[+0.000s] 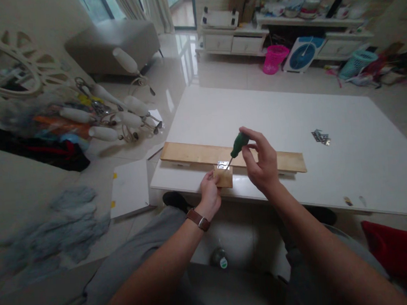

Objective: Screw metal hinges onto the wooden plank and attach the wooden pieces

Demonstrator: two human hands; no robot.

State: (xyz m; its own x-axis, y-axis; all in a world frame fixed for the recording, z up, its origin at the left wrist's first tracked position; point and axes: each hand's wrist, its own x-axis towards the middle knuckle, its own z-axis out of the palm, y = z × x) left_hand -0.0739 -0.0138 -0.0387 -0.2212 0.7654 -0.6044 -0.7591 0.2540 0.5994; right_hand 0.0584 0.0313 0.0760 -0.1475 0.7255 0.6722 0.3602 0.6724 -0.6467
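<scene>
My left hand (210, 189) grips the left side of a small wooden block (224, 179) at the front edge of a long wooden plank (193, 153). A silver hinge (223, 164) lies across the joint between block and plank. In my right hand (262, 162) is a screwdriver (239, 145) with a green handle, its fingers curled about the handle's top end. The shaft slants down to the left, and its tip meets the block near the hinge's right side. Whether a screw sits under the tip is too small to tell.
The plank lies on a low white table (257, 120), raised on supports. More hinges (321, 137) lie in a pile to the right, and small metal pieces (348, 201) near the front edge. A white panel (129, 187) and lamp fixture (126, 116) are at left; a red stool (401, 252) is at right.
</scene>
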